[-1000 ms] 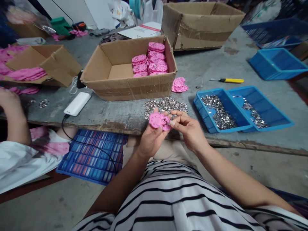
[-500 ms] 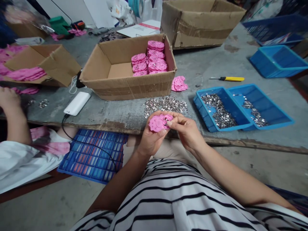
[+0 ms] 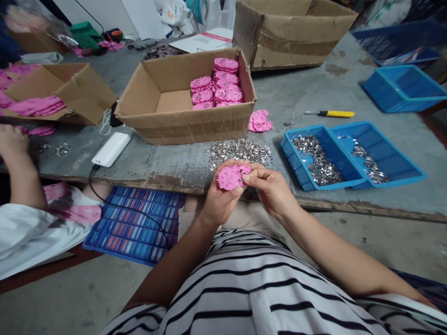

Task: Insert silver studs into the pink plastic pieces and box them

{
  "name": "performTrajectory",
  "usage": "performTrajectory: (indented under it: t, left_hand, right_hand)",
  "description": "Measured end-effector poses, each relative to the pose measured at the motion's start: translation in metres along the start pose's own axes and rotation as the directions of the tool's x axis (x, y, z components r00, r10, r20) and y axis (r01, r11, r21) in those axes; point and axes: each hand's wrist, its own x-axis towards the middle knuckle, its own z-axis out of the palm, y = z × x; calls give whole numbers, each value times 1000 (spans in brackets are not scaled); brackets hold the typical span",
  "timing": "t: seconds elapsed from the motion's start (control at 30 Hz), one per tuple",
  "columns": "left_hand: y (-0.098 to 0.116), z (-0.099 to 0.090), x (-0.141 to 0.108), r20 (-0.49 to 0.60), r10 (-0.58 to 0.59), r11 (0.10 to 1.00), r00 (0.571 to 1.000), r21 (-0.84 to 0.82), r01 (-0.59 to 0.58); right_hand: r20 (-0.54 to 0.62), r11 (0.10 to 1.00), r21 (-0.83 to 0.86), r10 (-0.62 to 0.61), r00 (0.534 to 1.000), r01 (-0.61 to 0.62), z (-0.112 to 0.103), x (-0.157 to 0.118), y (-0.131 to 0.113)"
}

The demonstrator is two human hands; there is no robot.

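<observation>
Two large brown cardboard boxes are sitting on the grey worktable (image 3: 307, 93): the empty far box (image 3: 293, 32) is standing behind the open near box (image 3: 185, 100), which is holding stacks of pink plastic pieces (image 3: 220, 86) in its right end. Right of the near box, twin blue plastic trays (image 3: 349, 156) are holding heaps of small silver metal bits, and a yellow-handled tool (image 3: 330, 114) is lying just behind those trays. Left of the near box, a white power bank (image 3: 111, 149) is resting with its cable hanging over the table edge, and farther left a co-worker's hand (image 3: 12, 139) is resting on the table. In front of the near box, a loose pile of silver metal bits (image 3: 239, 151) is lying, and just in front of that pile the left hand (image 3: 220, 197) is cupping a pink flower-shaped plastic piece (image 3: 230, 176), fingers curled under and around it. The right hand (image 3: 274, 190) is pinching narrowly at the piece's right edge, touching it; whatever its fingertips are gripping is too small to tell.
</observation>
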Motion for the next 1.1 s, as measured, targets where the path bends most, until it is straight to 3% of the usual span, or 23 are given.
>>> performTrajectory:
  t: [0.3,0.5,0.73,0.93,1.1]
  left_hand:
    - [-3,-3,2,32,22,998,999,53,-24]
    - [-7,-5,3,25,54,996,998,68,-56]
    - [-3,-1,5,-71,-27,997,997,70,32]
    - [1,-2,9,-145,-50,993,988,103,65]
    - [17,-6,16,-233,-88,985,968,124,120]
  right_hand:
    - [2,999,-39,-28,1000,28,-1,1,3]
    - [-54,986,-105,-133,990,127,0,2,13]
    - [-16,983,75,-169,985,170,1,2,20]
    - [-44,976,-26,-216,975,215,-5,1,19]
    - [-20,954,-229,-204,979,194,-20,5,26]
